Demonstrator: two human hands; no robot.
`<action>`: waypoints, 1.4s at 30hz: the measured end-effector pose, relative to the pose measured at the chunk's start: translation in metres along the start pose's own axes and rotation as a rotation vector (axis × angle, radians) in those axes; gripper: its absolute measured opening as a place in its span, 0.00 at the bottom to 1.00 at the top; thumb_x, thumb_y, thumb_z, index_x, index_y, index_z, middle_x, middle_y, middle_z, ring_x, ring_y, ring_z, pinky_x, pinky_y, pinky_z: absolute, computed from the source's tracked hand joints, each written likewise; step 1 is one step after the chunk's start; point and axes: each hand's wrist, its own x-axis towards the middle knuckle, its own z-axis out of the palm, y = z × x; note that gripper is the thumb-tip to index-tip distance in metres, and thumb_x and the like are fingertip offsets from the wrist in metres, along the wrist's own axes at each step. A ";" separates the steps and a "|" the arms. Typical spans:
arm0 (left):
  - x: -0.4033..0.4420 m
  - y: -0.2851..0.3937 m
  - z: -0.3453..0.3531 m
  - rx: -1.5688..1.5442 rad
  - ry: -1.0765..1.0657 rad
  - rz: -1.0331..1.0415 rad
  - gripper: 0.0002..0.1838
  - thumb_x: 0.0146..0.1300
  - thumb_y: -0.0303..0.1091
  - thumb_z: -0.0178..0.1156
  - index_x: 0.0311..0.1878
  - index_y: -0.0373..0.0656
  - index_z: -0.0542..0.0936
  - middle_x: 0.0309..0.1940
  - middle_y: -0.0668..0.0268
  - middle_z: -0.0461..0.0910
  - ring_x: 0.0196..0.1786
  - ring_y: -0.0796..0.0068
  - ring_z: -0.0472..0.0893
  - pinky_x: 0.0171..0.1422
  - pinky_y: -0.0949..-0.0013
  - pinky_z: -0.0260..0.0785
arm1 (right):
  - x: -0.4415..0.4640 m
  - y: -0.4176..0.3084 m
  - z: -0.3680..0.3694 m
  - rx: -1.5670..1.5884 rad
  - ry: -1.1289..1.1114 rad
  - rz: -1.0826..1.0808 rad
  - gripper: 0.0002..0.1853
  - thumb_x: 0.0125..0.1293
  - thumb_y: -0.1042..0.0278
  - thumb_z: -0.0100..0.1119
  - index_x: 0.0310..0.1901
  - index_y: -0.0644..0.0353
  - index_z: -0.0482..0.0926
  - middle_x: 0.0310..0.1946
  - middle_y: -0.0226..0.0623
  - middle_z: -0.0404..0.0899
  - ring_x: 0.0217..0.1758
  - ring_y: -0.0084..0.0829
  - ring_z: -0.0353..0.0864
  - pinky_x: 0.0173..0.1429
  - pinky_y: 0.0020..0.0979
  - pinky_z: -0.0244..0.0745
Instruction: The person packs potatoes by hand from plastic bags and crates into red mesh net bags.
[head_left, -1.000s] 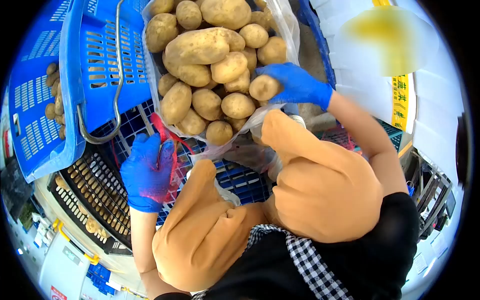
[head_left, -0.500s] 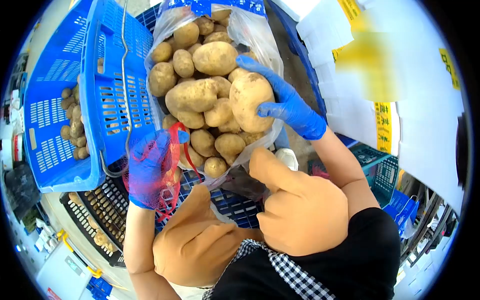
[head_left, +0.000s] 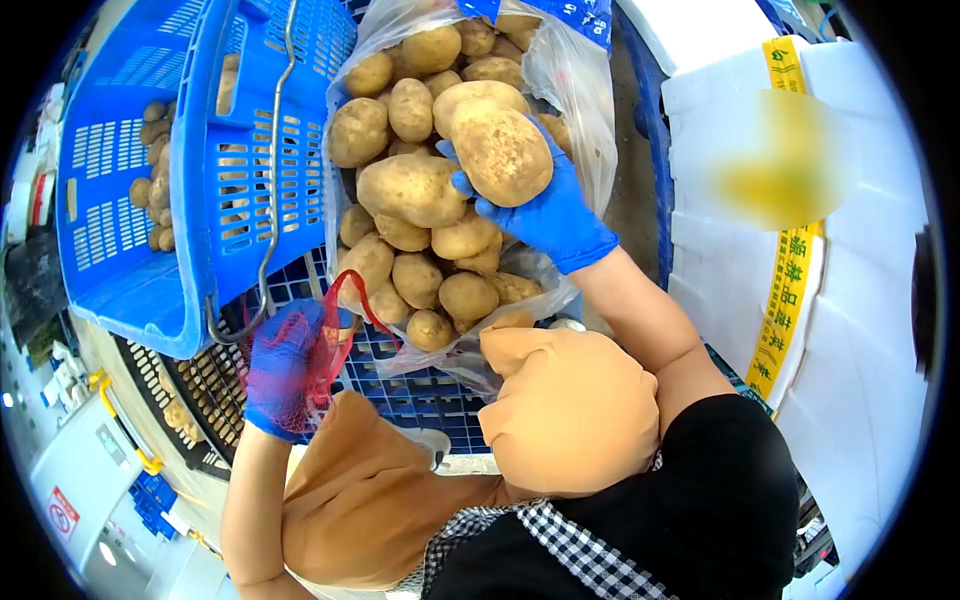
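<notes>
Changes since half a second ago: we find the left hand [head_left: 287, 365] drawn back slightly from the potatoes; the right hand [head_left: 545, 220] moved farther out over the heap; the large potato [head_left: 503, 155] in it now uppermost, with the fingers under and along its side, where earlier the thumb lay across its face.

Hands, a pair, blue-gloved, well apart from each other. Left: covered in part by a red mesh net [head_left: 325, 365], a red drawstring [head_left: 350, 290] trailing from it toward the heap; blurred, so we cannot tell how tightly its fingers close. Right: half open, curved around the large potato from below, palm side hidden from us by it.

Beneath and beyond the hands, we list: one clear plastic bag [head_left: 585, 95], mouth spread wide, filled with a heap of potatoes [head_left: 410, 190] of mixed sizes, over which the large potato is held; one blue slatted pallet [head_left: 400, 390], seen at the bag's near edge; to the left, one blue perforated crate [head_left: 185, 230] with a metal handle [head_left: 275, 150], potatoes inside; below it, one black crate [head_left: 215, 400]; to the right, white boxes [head_left: 690, 220] bearing yellow printed tape [head_left: 785, 300].
</notes>
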 end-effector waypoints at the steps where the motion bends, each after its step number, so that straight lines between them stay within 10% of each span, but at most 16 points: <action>1: -0.001 -0.004 -0.007 0.005 0.007 -0.018 0.12 0.63 0.40 0.56 0.39 0.40 0.79 0.33 0.71 0.76 0.35 0.82 0.71 0.41 0.75 0.62 | 0.005 0.000 -0.002 0.495 0.041 0.180 0.33 0.65 0.48 0.52 0.64 0.60 0.59 0.63 0.48 0.62 0.62 0.45 0.68 0.60 0.46 0.71; 16: 0.015 -0.048 -0.066 0.080 -0.110 0.157 0.10 0.64 0.37 0.55 0.38 0.40 0.80 0.27 0.72 0.76 0.29 0.85 0.72 0.33 0.80 0.63 | -0.030 0.037 0.046 0.900 -0.106 0.239 0.34 0.64 0.40 0.46 0.64 0.55 0.60 0.61 0.48 0.63 0.59 0.48 0.70 0.38 0.37 0.83; 25: 0.016 -0.100 -0.142 -0.210 -0.120 0.283 0.08 0.64 0.35 0.56 0.40 0.41 0.79 0.32 0.71 0.78 0.34 0.85 0.73 0.38 0.81 0.63 | -0.052 0.093 0.111 0.153 0.040 0.549 0.33 0.66 0.42 0.46 0.65 0.56 0.60 0.58 0.48 0.69 0.56 0.48 0.73 0.61 0.53 0.66; 33: 0.046 -0.190 -0.188 -0.758 -0.114 0.360 0.09 0.64 0.43 0.56 0.40 0.50 0.78 0.26 0.69 0.77 0.22 0.77 0.74 0.25 0.74 0.66 | -0.015 0.205 0.228 -1.364 -0.135 0.758 0.38 0.53 0.57 0.67 0.61 0.67 0.61 0.52 0.44 0.72 0.55 0.32 0.72 0.58 0.30 0.68; 36: 0.028 -0.167 -0.192 -1.006 -0.207 0.136 0.21 0.66 0.51 0.52 0.53 0.46 0.72 0.49 0.62 0.75 0.48 0.71 0.76 0.47 0.64 0.73 | 0.023 0.255 0.225 -1.362 -0.514 0.379 0.37 0.50 0.58 0.68 0.61 0.56 0.64 0.53 0.40 0.72 0.56 0.36 0.72 0.60 0.35 0.66; 39: 0.035 -0.175 -0.217 -1.063 -0.319 0.175 0.25 0.65 0.52 0.52 0.57 0.43 0.70 0.53 0.61 0.73 0.54 0.69 0.74 0.51 0.63 0.72 | 0.041 0.288 0.250 -2.363 -0.943 -0.192 0.38 0.46 0.60 0.69 0.61 0.53 0.64 0.58 0.39 0.68 0.59 0.40 0.69 0.63 0.39 0.63; 42: 0.053 -0.191 -0.236 -0.973 -0.314 0.353 0.30 0.63 0.52 0.54 0.61 0.41 0.67 0.55 0.60 0.72 0.56 0.68 0.74 0.55 0.62 0.71 | 0.044 0.306 0.246 -1.900 -0.830 -0.426 0.37 0.50 0.60 0.66 0.63 0.53 0.63 0.62 0.37 0.64 0.61 0.41 0.67 0.62 0.38 0.64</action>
